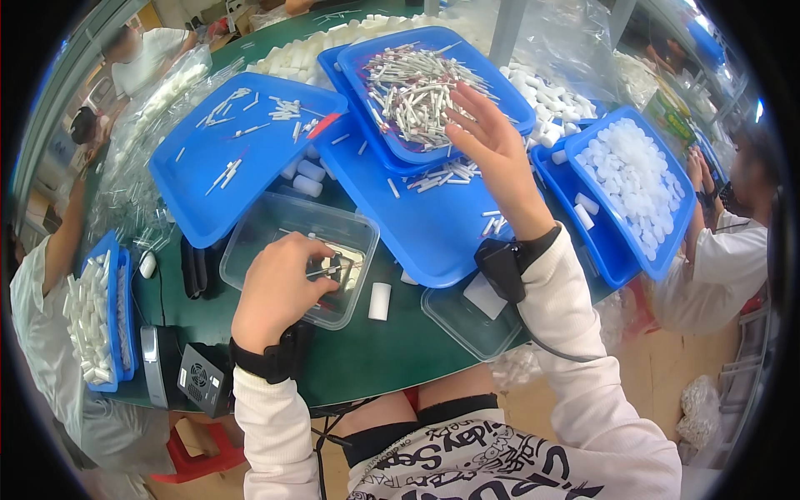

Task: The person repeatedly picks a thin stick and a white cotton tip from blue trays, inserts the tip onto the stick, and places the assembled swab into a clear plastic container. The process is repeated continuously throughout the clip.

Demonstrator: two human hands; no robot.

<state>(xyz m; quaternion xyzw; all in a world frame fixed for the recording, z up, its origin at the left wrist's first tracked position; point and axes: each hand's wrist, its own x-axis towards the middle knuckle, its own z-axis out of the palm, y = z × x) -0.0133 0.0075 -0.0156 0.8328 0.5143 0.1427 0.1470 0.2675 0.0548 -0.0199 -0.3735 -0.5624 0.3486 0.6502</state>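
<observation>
My left hand (pixel 282 287) is over a clear plastic container (pixel 258 218), thumb and fingertips closed together around something thin and dark that I cannot make out. A yellowish liquid or shiny bottom shows inside that container. My right hand (pixel 493 150) has its fingers apart at the right side of a heap of small white sticks with red ends or wires (pixel 408 92). The heap lies in the upper blue tray (pixel 367 142), which rests on other blue trays. A white cylinder (pixel 379 302) stands or lies on the green table beside the clear container.
A blue tray (pixel 179 167) with scattered sticks is at left. Translucent white caps (pixel 629 179) fill a tray at right. A clear lid (pixel 467 329) lies near the table edge. A small black fan box (pixel 204 379) stands front left. Co-workers sit on both sides.
</observation>
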